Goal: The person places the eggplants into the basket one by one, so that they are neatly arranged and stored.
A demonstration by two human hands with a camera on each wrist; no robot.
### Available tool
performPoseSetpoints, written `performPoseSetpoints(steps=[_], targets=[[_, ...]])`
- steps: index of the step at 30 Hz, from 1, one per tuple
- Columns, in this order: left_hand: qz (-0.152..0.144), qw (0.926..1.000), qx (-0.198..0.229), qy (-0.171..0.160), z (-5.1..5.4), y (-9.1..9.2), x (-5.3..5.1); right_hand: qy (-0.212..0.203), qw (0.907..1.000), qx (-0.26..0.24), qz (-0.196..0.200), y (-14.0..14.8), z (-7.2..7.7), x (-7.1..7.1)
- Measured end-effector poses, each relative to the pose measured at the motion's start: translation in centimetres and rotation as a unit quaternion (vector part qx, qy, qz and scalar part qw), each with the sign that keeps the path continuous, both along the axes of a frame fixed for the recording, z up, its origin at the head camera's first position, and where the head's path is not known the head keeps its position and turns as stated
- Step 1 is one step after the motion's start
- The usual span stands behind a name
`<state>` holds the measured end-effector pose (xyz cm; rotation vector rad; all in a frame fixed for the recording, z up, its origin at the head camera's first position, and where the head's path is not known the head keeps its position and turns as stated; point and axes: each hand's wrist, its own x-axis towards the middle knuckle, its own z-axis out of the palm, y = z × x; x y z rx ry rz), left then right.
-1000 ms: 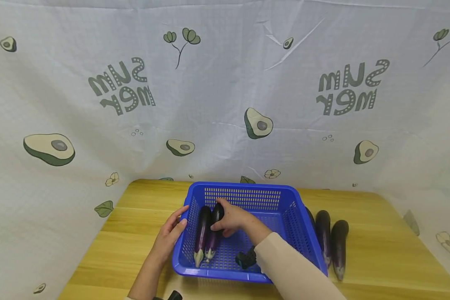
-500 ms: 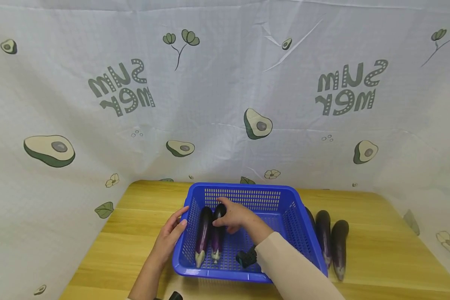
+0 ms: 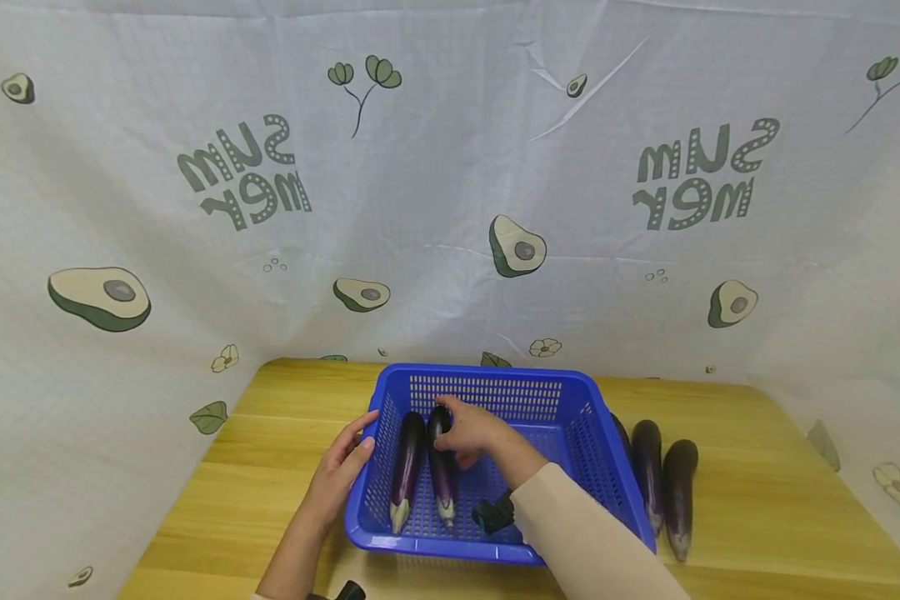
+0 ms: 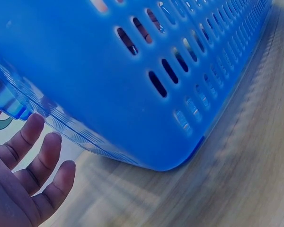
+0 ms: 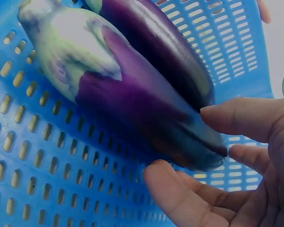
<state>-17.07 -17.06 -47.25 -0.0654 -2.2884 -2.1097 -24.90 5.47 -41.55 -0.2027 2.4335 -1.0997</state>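
A blue plastic basket [image 3: 487, 547] stands on the wooden table and holds two dark purple eggplants. One eggplant [image 3: 407, 467] lies along the left wall. Beside it, slightly apart, is the other eggplant [image 3: 442, 479], stem end toward me. Thumb and fingers of my right hand [image 3: 476, 433] are around the far end of that second eggplant [image 5: 146, 94]; the right wrist view has its tip between them. With loosely bent fingers, my left hand [image 3: 337, 471] rests against the basket's left side. In the left wrist view those fingers [image 4: 47, 158] are by the outer wall.
Right of the basket, on the wooden table [image 3: 772, 483], lie an eggplant [image 3: 647, 475] and another eggplant [image 3: 679, 496]; a further one is partly hidden behind the basket wall. A printed curtain [image 3: 435, 200] hangs behind the table.
The second eggplant has shifted right, away from the first, and its stem end has swung to the right. My right hand moved slightly right with it. The left hand has stayed in place.
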Motion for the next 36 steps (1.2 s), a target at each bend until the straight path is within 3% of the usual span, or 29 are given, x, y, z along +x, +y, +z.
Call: performPoseSetpoints(steps=[9, 18, 26, 30, 36], targets=[[0.003, 0.9999, -0.011, 0.001, 0.2, 0.1, -0.1, 0.035, 0.9989, 0.032, -0.004, 1.2, 1.3, -0.1], [-0.008, 0.9999, -0.002, 0.013, 0.2, 0.2, -0.3, 0.093, 0.9947, 0.043, -0.01, 4.0, 4.7, 0.7], [-0.003, 0.9999, -0.006, 0.008, 0.1, 0.1, -0.3, 0.138, 0.9891, 0.046, -0.023, 8.9, 7.8, 3.0], [-0.002, 1.0, -0.004, 0.008, 0.3, 0.0, -0.4, 0.134, 0.9893, 0.026, -0.053, 12.1, 8.8, 4.6], [-0.006, 0.9999, 0.001, 0.014, 0.6, 0.0, -0.4, 0.154, 0.9822, 0.002, -0.107, 17.3, 8.9, 7.1]])
